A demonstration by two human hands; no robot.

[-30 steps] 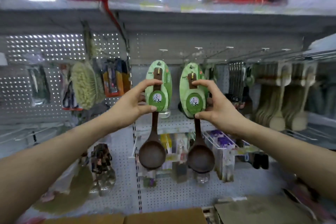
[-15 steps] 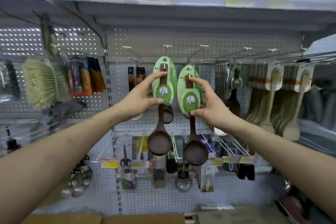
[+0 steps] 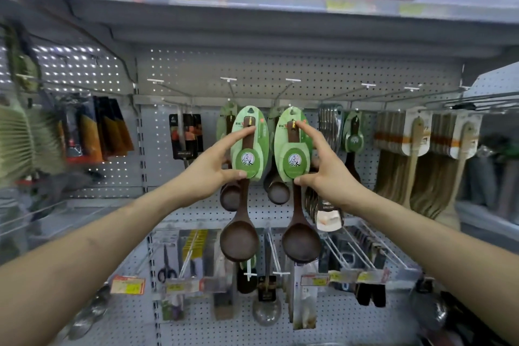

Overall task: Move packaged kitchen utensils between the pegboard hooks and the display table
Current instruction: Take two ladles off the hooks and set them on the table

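Two dark wooden spoons on green oval cards are held up at the pegboard. My left hand pinches the left spoon pack between forefinger and thumb. My right hand pinches the right spoon pack the same way. The tops of both cards are level with the hook ends, where more green-carded spoons hang behind them. The bowls of both held spoons hang below my hands.
Pale wooden spatulas hang to the right, metal utensils beside them. Packaged items and a brush hang left. A lower hook row with price tags juts out below. A shelf with buckets runs overhead.
Both hands raised the two spoon packs and drew them closer together, up to the hook ends. The view shifted toward the pegboard.
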